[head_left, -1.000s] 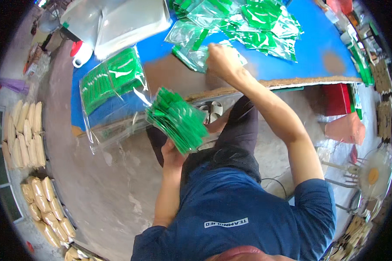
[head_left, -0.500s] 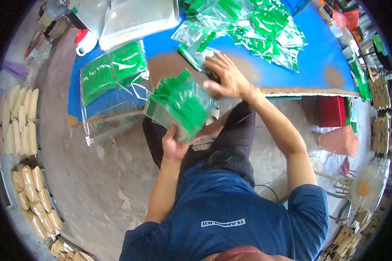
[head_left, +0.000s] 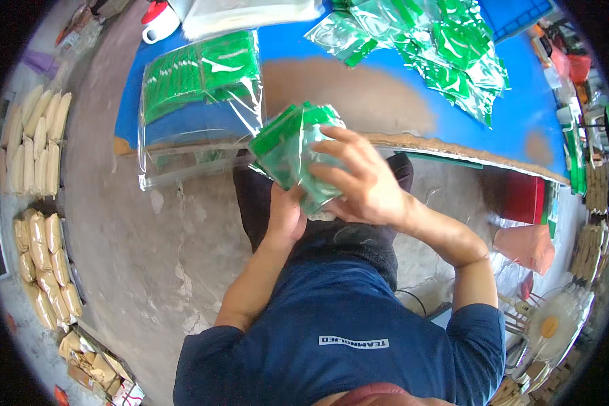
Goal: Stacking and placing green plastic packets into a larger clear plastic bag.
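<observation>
Above my lap is a bundle of green-and-clear plastic packets (head_left: 284,139), fanned slightly at the top. My left hand (head_left: 288,211) grips its lower left edge, fingers partly hidden beneath. Curled over the right side of the bundle, my right hand (head_left: 365,176) presses fingers onto the front packet; its thumb is hidden. To the left, a large clear bag (head_left: 189,128) hangs partly over the table edge, with rows of green packets (head_left: 203,71) inside. A loose pile of similar packets (head_left: 453,47) lies at the far right of the table.
The blue table (head_left: 521,101) has worn brown patches and a rough front edge. At its back stand a white tray (head_left: 250,15) and a white container with a red lid (head_left: 159,21). Filled tan bags (head_left: 44,142) line the left; a red box (head_left: 524,199) sits below right.
My right hand has come from the table's packets onto the bundle in my left hand. The single packet near the table's middle is no longer there. The view has shifted.
</observation>
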### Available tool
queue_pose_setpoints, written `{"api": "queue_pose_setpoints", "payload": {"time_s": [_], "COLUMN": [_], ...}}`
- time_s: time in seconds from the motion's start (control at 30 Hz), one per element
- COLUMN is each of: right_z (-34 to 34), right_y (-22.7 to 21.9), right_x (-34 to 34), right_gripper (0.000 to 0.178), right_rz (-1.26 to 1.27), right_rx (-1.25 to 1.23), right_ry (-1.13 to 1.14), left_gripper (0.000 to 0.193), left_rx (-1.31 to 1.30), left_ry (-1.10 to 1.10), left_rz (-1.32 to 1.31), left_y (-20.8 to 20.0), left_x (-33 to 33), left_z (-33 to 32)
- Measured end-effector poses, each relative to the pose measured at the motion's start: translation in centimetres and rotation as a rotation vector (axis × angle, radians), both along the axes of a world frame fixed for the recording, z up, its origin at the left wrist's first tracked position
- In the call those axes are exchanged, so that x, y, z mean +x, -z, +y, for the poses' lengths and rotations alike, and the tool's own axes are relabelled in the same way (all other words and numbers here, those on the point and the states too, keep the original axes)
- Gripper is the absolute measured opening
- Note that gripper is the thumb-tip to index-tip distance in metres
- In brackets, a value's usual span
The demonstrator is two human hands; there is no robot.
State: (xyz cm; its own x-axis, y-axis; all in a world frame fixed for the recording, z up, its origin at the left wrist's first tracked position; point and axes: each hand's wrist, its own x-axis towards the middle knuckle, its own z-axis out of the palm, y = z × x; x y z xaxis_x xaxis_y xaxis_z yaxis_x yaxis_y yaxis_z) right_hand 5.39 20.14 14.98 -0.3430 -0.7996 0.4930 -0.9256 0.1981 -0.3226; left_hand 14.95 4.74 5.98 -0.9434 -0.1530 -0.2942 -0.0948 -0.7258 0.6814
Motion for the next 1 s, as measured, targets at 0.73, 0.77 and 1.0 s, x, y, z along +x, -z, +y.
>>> {"api": "queue_pose_setpoints", "payload": {"time_s": [0.73, 0.77, 1.0], "right_z": [-2.7, -2.1, -0.7], "right_y": [6.6, 6.5, 5.2], "right_x": [-8.6, -7.5, -19.8], "right_gripper": [0.045, 0.044, 0.052], "right_rz": [-0.421, -0.530, -0.108], "right_rx": [-0.136, -0.135, -0.350], "right_ry": [0.011, -0.042, 0.676], "left_gripper": [0.071, 0.071, 0.072], "left_rx": [0.136, 0.071, 0.244], "left_ry": [0.035, 0.079, 0.079], "left_rz": [0.071, 0.078, -0.008], "left_y": [4.2, 4.0, 4.0], "left_x": [4.8, 4.1, 0.9], "left_z": [-6.9, -6.7, -3.9]}}
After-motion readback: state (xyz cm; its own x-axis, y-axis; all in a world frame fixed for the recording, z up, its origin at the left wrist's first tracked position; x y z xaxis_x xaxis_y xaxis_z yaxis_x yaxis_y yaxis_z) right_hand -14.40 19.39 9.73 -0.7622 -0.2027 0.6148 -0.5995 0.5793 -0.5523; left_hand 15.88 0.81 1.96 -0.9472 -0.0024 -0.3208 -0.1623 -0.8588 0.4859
